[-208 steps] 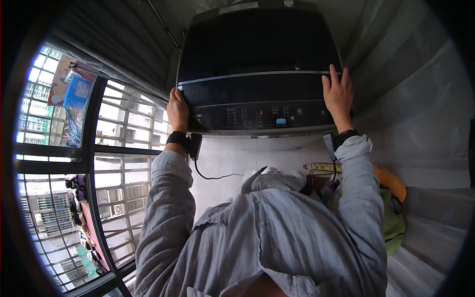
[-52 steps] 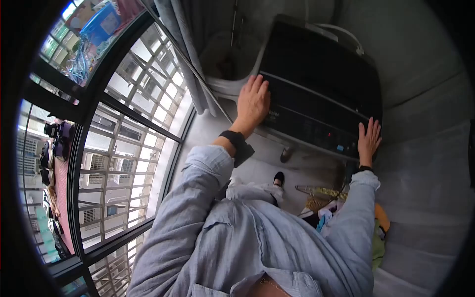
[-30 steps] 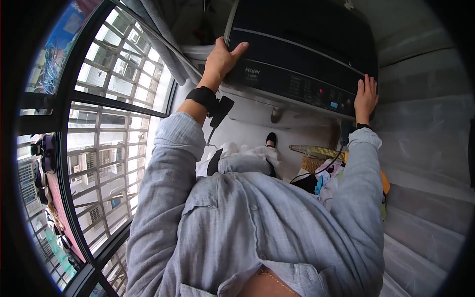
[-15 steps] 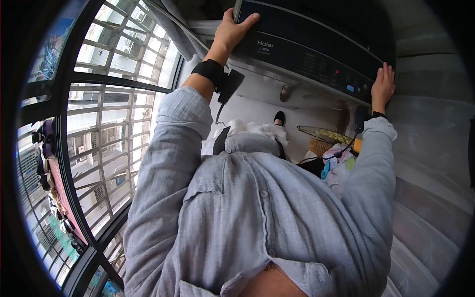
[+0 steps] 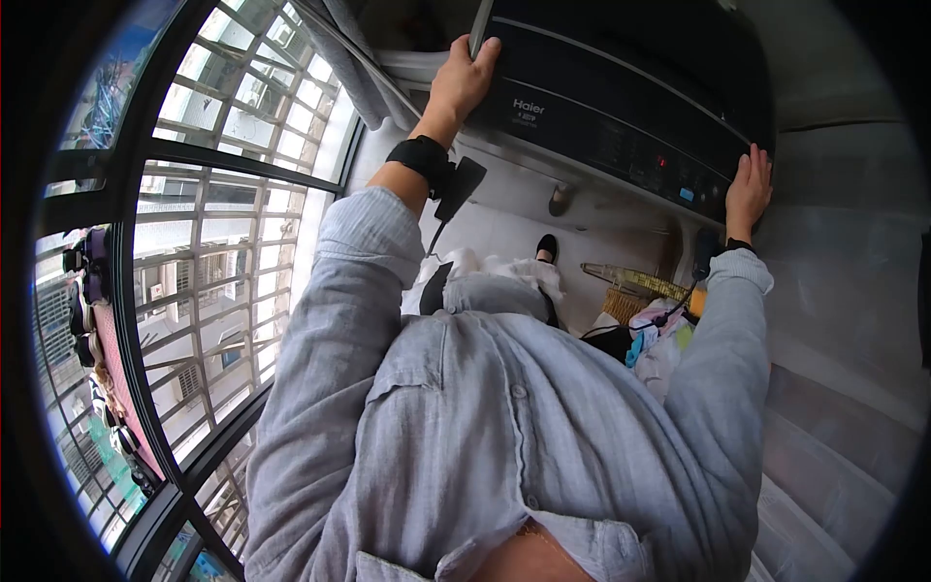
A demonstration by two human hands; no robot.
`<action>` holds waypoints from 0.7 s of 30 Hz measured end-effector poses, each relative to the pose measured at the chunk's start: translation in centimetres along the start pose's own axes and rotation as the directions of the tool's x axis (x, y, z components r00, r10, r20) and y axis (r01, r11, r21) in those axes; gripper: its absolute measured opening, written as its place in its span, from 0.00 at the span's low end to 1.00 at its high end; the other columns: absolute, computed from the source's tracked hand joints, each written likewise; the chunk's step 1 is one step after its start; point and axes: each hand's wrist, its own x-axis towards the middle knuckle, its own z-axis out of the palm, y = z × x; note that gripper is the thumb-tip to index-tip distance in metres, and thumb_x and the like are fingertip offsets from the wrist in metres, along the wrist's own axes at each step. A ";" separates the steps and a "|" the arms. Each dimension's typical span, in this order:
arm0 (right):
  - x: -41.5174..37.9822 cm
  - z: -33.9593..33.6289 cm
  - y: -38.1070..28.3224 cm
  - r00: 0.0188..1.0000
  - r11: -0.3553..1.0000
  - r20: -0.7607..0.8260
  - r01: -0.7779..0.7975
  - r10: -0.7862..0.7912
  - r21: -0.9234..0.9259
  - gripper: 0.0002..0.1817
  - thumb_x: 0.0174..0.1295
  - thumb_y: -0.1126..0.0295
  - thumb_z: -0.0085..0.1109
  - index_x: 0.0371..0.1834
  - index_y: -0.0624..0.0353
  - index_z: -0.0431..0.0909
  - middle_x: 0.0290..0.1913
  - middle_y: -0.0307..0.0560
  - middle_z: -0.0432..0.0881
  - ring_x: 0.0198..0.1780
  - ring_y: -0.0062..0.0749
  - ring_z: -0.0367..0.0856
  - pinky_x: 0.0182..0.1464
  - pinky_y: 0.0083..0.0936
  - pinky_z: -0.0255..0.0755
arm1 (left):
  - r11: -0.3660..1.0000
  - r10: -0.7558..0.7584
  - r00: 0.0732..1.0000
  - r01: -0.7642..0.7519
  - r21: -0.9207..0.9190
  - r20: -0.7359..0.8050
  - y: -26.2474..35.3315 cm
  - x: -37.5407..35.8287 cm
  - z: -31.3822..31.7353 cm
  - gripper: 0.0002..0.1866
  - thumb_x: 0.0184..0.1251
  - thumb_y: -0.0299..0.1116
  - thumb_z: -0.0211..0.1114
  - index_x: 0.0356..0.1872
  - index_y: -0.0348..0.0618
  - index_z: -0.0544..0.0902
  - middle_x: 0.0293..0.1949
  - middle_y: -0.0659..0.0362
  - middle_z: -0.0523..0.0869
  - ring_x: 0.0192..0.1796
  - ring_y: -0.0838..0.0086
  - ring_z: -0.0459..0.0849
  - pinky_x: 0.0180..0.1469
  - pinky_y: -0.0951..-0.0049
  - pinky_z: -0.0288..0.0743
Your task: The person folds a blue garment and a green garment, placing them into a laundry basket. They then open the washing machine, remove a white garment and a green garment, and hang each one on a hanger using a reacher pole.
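In front of me stands a Haier washing machine (image 5: 601, 82) with a black top and a lit control panel. My left hand (image 5: 461, 82) is clasped around its left edge, thumb on top, other fingers largely hidden. At the front right corner, my right hand (image 5: 748, 192) presses along the side with its fingers stretched out. Each wrist wears a black strap, and a dark flat device (image 5: 460, 189) hangs by the left one.
Barred windows (image 5: 208, 252) run along my left, beside a grey curtain (image 5: 347, 58). On the floor near the machine are a woven basket (image 5: 621, 306) and a heap of colourful cloth (image 5: 659, 335). A black shoe (image 5: 548, 244) shows below.
The whole scene sits slightly lower in view, as my head has tilted. Both hands keep their places on the washing machine.
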 end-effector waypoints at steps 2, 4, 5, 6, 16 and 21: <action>0.0 0.0 0.1 1.000 1.000 0.007 0.003 -0.003 0.009 0.23 0.68 0.52 0.35 0.63 0.45 0.67 0.67 0.43 0.63 0.69 0.42 0.57 0.64 0.53 0.51 | 1.000 -0.014 1.000 0.014 0.000 -0.005 0.6 -0.4 -0.2 0.36 0.62 0.61 0.51 0.60 0.41 0.67 0.49 0.43 0.79 0.56 0.54 0.76 0.57 0.67 0.67; 0.1 0.2 0.4 0.999 0.999 0.010 0.032 -0.032 0.033 0.23 0.68 0.52 0.37 0.62 0.44 0.67 0.66 0.43 0.64 0.68 0.43 0.58 0.63 0.54 0.52 | 1.000 -0.017 1.000 0.017 0.005 -0.015 1.3 -1.0 -0.5 0.35 0.63 0.61 0.49 0.60 0.40 0.66 0.48 0.41 0.79 0.55 0.49 0.75 0.56 0.62 0.67; 0.2 0.3 0.7 0.999 0.998 0.001 0.054 -0.054 0.037 0.22 0.68 0.52 0.37 0.62 0.44 0.67 0.66 0.43 0.64 0.68 0.44 0.58 0.63 0.54 0.52 | 1.000 -0.007 1.000 0.007 0.022 -0.022 1.6 -1.3 -0.6 0.36 0.64 0.60 0.47 0.60 0.39 0.65 0.47 0.39 0.79 0.54 0.46 0.75 0.55 0.58 0.67; 0.2 0.2 0.5 0.999 0.998 -0.001 0.043 -0.043 0.036 0.23 0.68 0.52 0.37 0.62 0.44 0.67 0.66 0.44 0.64 0.68 0.44 0.58 0.63 0.54 0.53 | 1.000 -0.011 1.000 0.011 0.013 -0.018 1.9 -1.5 -0.9 0.36 0.63 0.60 0.47 0.60 0.39 0.65 0.47 0.39 0.79 0.53 0.46 0.75 0.55 0.58 0.67; 0.5 -0.7 -0.2 0.996 0.996 0.039 0.079 -0.081 0.036 0.22 0.69 0.56 0.38 0.60 0.53 0.69 0.64 0.54 0.66 0.66 0.51 0.61 0.65 0.40 0.55 | 0.997 -0.073 0.997 0.073 0.031 0.013 2.8 -2.1 -1.5 0.34 0.64 0.57 0.49 0.59 0.36 0.64 0.46 0.41 0.80 0.51 0.50 0.78 0.53 0.59 0.71; 0.6 -0.4 0.4 0.996 0.994 0.042 0.076 -0.079 0.072 0.22 0.69 0.56 0.38 0.60 0.54 0.69 0.64 0.53 0.66 0.66 0.51 0.61 0.65 0.39 0.55 | 0.999 -0.053 0.999 0.053 -0.013 0.008 2.7 -2.1 -1.5 0.34 0.64 0.58 0.48 0.59 0.38 0.65 0.45 0.38 0.79 0.50 0.46 0.77 0.53 0.56 0.69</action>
